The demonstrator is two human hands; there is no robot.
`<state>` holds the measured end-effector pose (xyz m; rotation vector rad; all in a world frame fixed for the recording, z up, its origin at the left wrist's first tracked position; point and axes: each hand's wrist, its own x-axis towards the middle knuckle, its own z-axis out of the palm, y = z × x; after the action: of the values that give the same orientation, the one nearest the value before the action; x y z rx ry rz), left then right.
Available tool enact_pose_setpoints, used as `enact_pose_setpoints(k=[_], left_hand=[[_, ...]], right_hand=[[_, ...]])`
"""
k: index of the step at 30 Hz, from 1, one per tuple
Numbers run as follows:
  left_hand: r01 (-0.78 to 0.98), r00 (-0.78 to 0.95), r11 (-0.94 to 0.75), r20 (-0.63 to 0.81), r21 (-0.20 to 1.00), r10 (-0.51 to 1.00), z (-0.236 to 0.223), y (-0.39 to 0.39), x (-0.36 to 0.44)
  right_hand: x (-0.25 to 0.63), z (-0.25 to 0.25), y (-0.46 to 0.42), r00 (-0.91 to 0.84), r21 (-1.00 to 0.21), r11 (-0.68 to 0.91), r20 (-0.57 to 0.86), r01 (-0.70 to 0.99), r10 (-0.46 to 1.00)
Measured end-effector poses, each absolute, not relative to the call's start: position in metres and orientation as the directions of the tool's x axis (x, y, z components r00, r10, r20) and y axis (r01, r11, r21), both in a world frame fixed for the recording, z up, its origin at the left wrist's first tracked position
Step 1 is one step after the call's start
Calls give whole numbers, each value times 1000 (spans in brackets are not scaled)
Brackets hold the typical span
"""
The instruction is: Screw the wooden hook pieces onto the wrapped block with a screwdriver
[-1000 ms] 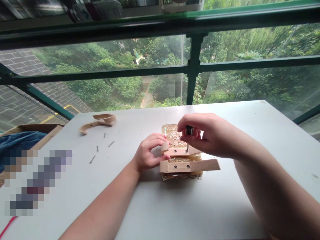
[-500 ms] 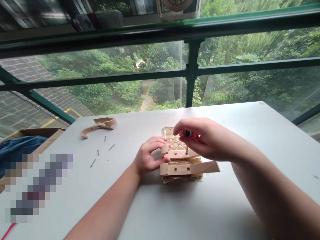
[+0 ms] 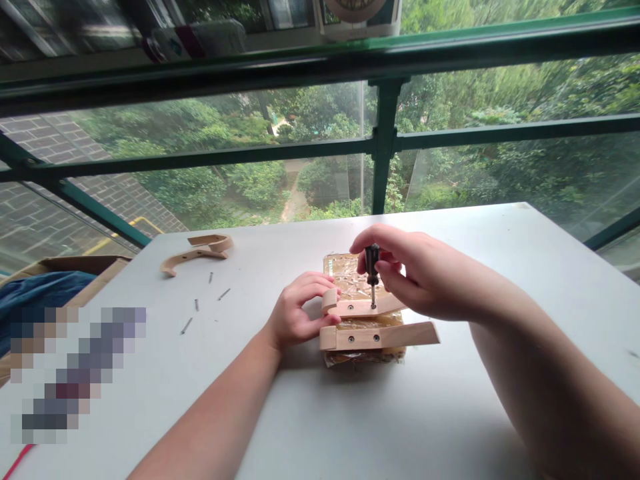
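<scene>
My right hand (image 3: 400, 267) is closed around the black handle of a screwdriver (image 3: 372, 267), which stands upright with its tip on a screw in the upper wooden hook (image 3: 360, 308). That hook lies across a block wrapped in clear plastic and brown tape (image 3: 345, 270). From the left, my left hand (image 3: 305, 310) grips the curled end of the upper hook between thumb and fingers. Just nearer to me, a second wooden hook (image 3: 395, 336) lies across the same block, with a screw in each of its two holes.
Two more wooden hooks (image 3: 197, 253) lie at the table's far left, with several loose screws (image 3: 197, 305) nearer. A cardboard box (image 3: 113, 272) holding blue cloth stands left of the white table (image 3: 480, 247). Green-framed windows (image 3: 385, 147) rise behind it. A blurred-out patch covers the left.
My right hand's fingers have shifted and rolled on the screwdriver, so more of its black handle shows. My left hand and the hooks stay in place.
</scene>
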<state>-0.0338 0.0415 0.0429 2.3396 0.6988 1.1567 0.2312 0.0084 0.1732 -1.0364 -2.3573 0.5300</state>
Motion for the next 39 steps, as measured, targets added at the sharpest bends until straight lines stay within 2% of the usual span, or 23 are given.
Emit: enact_pose_setpoints(k=[11, 21, 25, 29, 33, 39], left_hand=[[243, 511, -767, 593, 594, 622, 42, 41, -33], [227, 508, -766, 598, 601, 620, 42, 41, -33], [229, 506, -763, 596, 604, 624, 43, 40, -32], [242, 517, -762, 584, 601, 625, 44, 40, -32], [239, 513, -765, 591, 598, 623, 43, 41, -33], [242, 528, -764, 579, 598, 621, 44, 41, -33]], right_hand=[[234, 178, 10, -570, -509, 658, 343, 555, 746], [230, 176, 11, -500, -461, 610, 351, 644, 792], [227, 174, 13, -482, -414, 622, 399, 665, 780], [226, 171, 16, -525, -432, 680, 434, 592, 732], [229, 172, 15, -609, -493, 715, 390, 495, 690], [236, 180, 7, -663, -535, 673, 252, 511, 705]])
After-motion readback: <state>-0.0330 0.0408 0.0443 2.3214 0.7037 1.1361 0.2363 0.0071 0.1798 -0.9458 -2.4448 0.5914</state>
